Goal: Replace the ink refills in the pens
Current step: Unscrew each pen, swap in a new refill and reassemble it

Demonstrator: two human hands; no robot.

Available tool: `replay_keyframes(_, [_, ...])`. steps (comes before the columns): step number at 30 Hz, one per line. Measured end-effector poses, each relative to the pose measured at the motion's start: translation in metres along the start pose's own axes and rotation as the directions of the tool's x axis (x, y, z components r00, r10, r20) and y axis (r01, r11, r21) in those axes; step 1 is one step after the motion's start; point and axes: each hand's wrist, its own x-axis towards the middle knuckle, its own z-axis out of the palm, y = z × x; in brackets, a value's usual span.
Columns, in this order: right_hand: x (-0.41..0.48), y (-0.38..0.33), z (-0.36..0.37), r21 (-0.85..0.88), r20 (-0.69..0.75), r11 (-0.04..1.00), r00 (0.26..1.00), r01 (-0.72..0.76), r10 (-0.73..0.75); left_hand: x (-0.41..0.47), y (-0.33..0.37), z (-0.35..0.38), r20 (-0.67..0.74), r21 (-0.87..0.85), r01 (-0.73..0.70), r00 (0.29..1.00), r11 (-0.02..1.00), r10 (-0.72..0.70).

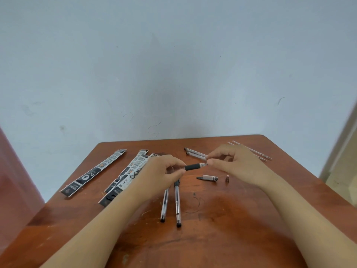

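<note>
My left hand (pixel 161 171) grips a pen barrel with a black rubber grip (pixel 193 166), held level above the table. My right hand (pixel 234 161) pinches the barrel's front end, where the refill tip shows. A clear pen cap with a black clip (pixel 207 178) and a small metal tip cone (pixel 227 178) lie on the table just below. Two capped clear pens (pixel 172 204) lie side by side nearer me. Two more pens (pixel 196 153) lie behind my hands. Several thin refills (pixel 255 151) lie at the back right, partly hidden by my right hand.
Several long black-and-white refill packets (pixel 92 173) lie fanned on the left of the brown wooden table (pixel 212 229). A pale blue wall rises right behind the table's far edge. The table's left edge drops off beside a red surface.
</note>
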Motion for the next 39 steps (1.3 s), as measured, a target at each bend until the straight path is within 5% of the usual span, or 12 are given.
replay_keyframes(14, [0.002, 0.000, 0.011, -0.063, 0.000, 0.998, 1.000, -0.012, 0.012, 0.001, -0.002, -0.001, -0.037, 0.002, 0.009, 0.999, 1.000, -0.009])
replay_keyframes(21, [0.006, 0.011, -0.006, 0.078, -0.167, 0.995, 0.984, -0.056, 0.068, 0.005, -0.021, -0.021, -0.239, 0.077, 0.057, 0.970, 0.995, -0.037])
replay_keyframes(25, [0.012, 0.024, -0.016, 0.295, -0.381, 0.951, 0.901, -0.093, 0.207, 0.006, -0.027, -0.027, -0.393, 0.011, 0.141, 0.911, 0.990, -0.125])
replay_keyframes(28, [0.017, 0.041, -0.025, 0.357, -0.589, 0.925, 0.738, -0.129, 0.330, 0.005, -0.025, -0.024, -0.440, -0.060, 0.142, 0.885, 0.988, -0.154])
replay_keyframes(30, [0.018, 0.051, -0.033, 0.364, -0.696, 0.918, 0.609, -0.160, 0.382, 0.003, -0.017, -0.018, -0.409, -0.063, 0.104, 0.904, 0.993, -0.121])
replay_keyframes(33, [0.013, 0.066, -0.046, 0.266, -0.812, 0.928, 0.459, -0.261, 0.362, -0.002, 0.006, -0.001, -0.267, 0.042, -0.114, 0.956, 0.993, 0.121])
replay_keyframes(35, [0.010, 0.078, -0.053, 0.147, -0.838, 0.923, 0.450, -0.356, 0.307, -0.005, 0.017, 0.012, -0.142, 0.071, -0.286, 0.945, 0.956, 0.293])
replay_keyframes(39, [0.012, 0.098, -0.056, -0.026, -0.759, 0.870, 0.575, -0.493, 0.304, -0.010, 0.021, 0.033, 0.083, 0.115, -0.415, 0.910, 0.903, 0.407])
